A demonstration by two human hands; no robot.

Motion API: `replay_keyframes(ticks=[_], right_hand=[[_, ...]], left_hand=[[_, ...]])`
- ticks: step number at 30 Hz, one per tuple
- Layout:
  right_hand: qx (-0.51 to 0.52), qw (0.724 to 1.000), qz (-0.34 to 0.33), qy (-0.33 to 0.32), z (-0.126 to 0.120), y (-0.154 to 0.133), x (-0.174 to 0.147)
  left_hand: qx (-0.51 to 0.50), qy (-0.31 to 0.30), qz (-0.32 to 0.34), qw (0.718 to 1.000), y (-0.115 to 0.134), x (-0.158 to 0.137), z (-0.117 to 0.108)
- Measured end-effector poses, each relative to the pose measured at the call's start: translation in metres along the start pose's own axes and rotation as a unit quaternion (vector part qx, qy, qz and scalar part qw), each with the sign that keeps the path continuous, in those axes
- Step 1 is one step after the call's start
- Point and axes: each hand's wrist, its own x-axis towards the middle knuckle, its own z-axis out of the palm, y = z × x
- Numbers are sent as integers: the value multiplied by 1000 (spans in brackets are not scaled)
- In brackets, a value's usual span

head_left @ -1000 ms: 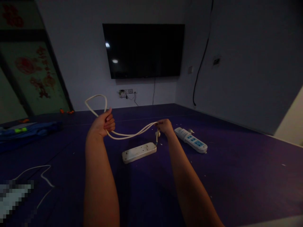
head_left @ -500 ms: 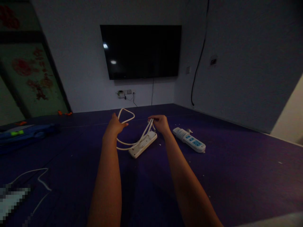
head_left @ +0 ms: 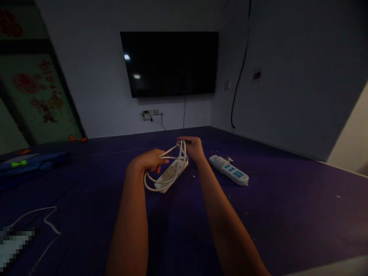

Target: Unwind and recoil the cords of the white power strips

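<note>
A white power strip [head_left: 169, 177] lies at a slant on the purple floor mat between my forearms. Its white cord [head_left: 180, 163] is gathered in loops above and over it. My right hand [head_left: 193, 147] pinches the upper ends of the loops above the strip's far end. Closed on another stretch of the cord, my left hand [head_left: 150, 160] is over the strip's left side, with loops hanging below it. To the right of my right hand rests a second power strip [head_left: 230, 170] with blue sockets, its cord wound tightly around one end.
A purple mat [head_left: 276, 214] covers the floor, with small white scraps on it. At the left lie a blue cloth item [head_left: 43, 161] and a thin white cable [head_left: 47, 218]. A television [head_left: 172, 63] hangs on the far wall, and a black cable [head_left: 240, 76] dangles at the right.
My left hand has moved right, toward my right hand, bringing its cord loop with it. The loops are drawn closer together over the strip. My right hand stays nearly in place.
</note>
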Motion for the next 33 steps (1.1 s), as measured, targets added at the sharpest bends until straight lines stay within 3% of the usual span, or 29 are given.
replay_keyframes(ticks=[5, 10, 12, 16, 20, 23, 29, 33], right_hand=[[-4, 999, -29, -38, -1, -8, -1], [4, 998, -18, -60, -3, -7, 0], [12, 997, -14, -75, -4, -5, 0], [10, 993, -23, -115, -7, -4, 2], [0, 989, -22, -144, -8, -1, 3], [5, 988, -1, -154, -5, 2, 2], [66, 977, 80, -186, 7, 5, -4], [77, 971, 153, -168, 17, 10, -7]], left_hand=[[35, -16, 67, 997, 5, 3, 6], [74, 100, 179, 976, 7, 18, 10], [71, 116, 199, 971, 7, 24, 10], [74, 98, 177, 977, 7, 28, 11], [60, 145, 147, 977, 8, 25, 14], [66, 137, 150, 977, 8, 22, 15], [102, 85, 163, 978, 4, 26, 18], [142, 67, 158, 975, -3, 35, 21]])
